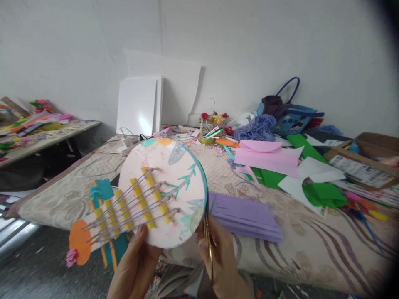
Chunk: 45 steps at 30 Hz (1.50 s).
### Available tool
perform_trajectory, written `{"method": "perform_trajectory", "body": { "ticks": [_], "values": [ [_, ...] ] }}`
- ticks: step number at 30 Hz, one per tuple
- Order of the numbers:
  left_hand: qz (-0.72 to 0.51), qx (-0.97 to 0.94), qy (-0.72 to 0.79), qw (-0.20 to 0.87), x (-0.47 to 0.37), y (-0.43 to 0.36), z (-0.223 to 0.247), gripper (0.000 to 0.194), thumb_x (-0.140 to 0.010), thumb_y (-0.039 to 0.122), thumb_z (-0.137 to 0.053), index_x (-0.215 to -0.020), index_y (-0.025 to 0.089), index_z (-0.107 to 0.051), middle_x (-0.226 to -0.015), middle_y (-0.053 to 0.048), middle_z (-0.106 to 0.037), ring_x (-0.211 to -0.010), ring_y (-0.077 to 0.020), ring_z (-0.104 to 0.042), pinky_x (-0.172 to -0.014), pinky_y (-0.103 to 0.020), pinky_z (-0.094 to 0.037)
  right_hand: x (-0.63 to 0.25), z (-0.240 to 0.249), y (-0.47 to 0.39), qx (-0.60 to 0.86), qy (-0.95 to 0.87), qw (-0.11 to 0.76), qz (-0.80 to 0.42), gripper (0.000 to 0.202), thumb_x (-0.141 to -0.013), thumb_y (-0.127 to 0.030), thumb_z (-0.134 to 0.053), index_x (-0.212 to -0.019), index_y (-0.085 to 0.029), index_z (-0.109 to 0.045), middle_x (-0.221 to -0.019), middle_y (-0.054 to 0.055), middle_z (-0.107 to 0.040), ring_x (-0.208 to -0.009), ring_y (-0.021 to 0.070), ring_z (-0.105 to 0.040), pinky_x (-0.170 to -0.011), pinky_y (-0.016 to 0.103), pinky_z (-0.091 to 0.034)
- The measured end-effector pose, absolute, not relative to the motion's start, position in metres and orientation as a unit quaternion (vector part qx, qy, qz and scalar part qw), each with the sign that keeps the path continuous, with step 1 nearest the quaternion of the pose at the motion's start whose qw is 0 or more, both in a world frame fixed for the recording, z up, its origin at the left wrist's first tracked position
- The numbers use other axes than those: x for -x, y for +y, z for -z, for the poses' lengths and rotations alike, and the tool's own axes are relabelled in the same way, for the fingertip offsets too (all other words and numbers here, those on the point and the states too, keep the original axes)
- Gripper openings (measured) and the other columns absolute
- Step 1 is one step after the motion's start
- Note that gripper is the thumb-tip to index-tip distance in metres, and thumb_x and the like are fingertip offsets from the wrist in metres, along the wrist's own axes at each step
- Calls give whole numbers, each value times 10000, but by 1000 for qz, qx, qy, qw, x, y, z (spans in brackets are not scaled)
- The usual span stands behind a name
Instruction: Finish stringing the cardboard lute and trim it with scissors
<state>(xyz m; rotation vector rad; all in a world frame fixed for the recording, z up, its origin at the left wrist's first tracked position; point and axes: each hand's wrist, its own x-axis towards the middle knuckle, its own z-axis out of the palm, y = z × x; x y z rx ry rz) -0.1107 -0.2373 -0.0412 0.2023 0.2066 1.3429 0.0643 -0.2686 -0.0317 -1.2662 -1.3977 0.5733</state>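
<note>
A handmade toy banjo (187,166) with a round, painted white body is held up in front of me. Yellow strips cross it, purple yarn strings run along it, and an orange piece with a pink flower forms its end. My left hand (135,263) grips it from below, thumb on the front near the neck. In my right hand (222,257) are gold-handled scissors (210,249), fingers wrapped round the handles. Their dark blades point upward along the disc's right rim, by a green-blue edging strip (202,170). Whether the blades are parted is hard to see.
On the patterned cloth-covered table (299,253) lie folded purple paper (246,218), pink paper (264,158), green sheets (324,194) and blue yarn (255,128). A cardboard box (364,166) stands at the right. White boards (137,106) lean on the wall. Another cluttered table (46,137) is at left.
</note>
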Motion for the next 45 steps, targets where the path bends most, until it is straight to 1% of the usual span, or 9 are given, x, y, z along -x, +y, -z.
{"method": "perform_trajectory", "body": {
  "ticks": [3,8,12,18,21,32,35,39,45],
  "values": [
    [-613,-90,81,781,112,-239,42,457,-966,132,-295,-1362,332,-404,-1291,-65,-562,-1246,-232,-440,-1077,-398,-329,-67,31,-268,520,-595,543,-283,316,-853,-470,-423,-700,-204,-501,-541,-36,-428,-497,115,-390,-471,227,-311],
    [-608,-101,75,784,113,-240,41,467,-963,126,-294,-1358,346,-410,-1283,-56,-570,-1249,-233,-435,-1091,-416,-299,-69,34,-268,512,-593,542,-305,352,-851,-514,-420,-672,-211,-441,-533,-46,-381,-537,124,-423,-505,232,-320],
    [-612,-104,90,779,113,-242,40,473,-963,123,-283,-1351,358,-417,-1276,-56,-578,-1231,-240,-460,-1082,-438,-308,-69,38,-270,521,-596,543,-280,345,-852,-499,-427,-659,-214,-448,-543,-30,-440,-547,134,-470,-499,230,-331],
    [-601,-106,61,789,114,-243,45,442,-973,186,-272,-1354,366,-406,-1290,-44,-567,-1259,-221,-428,-1096,-406,-287,-69,40,-272,537,-595,544,-249,345,-852,-526,-445,-733,-215,-537,-598,8,-539,-598,168,-535,-501,239,-388],
    [-595,-114,52,794,116,-242,47,440,-975,203,-263,-1349,385,-408,-1291,-33,-567,-1263,-218,-424,-1102,-423,-268,-69,41,-274,543,-595,547,-227,370,-848,-553,-442,-803,-214,-583,-647,23,-580,-587,168,-530,-486,242,-394],
    [-590,-93,79,798,120,-246,48,419,-969,209,-320,-1348,346,-432,-1281,-62,-581,-1270,-232,-414,-1096,-422,-285,-71,47,-275,539,-613,547,-183,446,-848,-616,-416,-865,-215,-609,-611,6,-527,-533,154,-476,-472,245,-376],
    [-597,-88,93,792,121,-248,50,426,-963,205,-339,-1352,360,-418,-1276,-58,-582,-1238,-239,-456,-1090,-432,-295,-70,50,-279,541,-607,558,-161,436,-845,-619,-426,-854,-222,-607,-598,0,-512,-514,149,-458,-465,246,-374],
    [-603,-86,96,787,123,-248,51,440,-957,191,-340,-1356,366,-408,-1261,-50,-595,-1198,-228,-506,-1082,-412,-314,-70,52,-281,537,-611,546,-198,429,-856,-607,-416,-795,-222,-594,-615,4,-520,-527,144,-460,-464,237,-378],
    [-591,-116,58,796,123,-248,48,454,-967,191,-261,-1366,368,-386,-1247,-45,-608,-1173,-205,-544,-1089,-399,-304,-71,56,-279,531,-603,547,-236,512,-837,-670,-373,-829,-214,-605,-617,4,-517,-530,148,-462,-471,242,-392]
  ]
}}
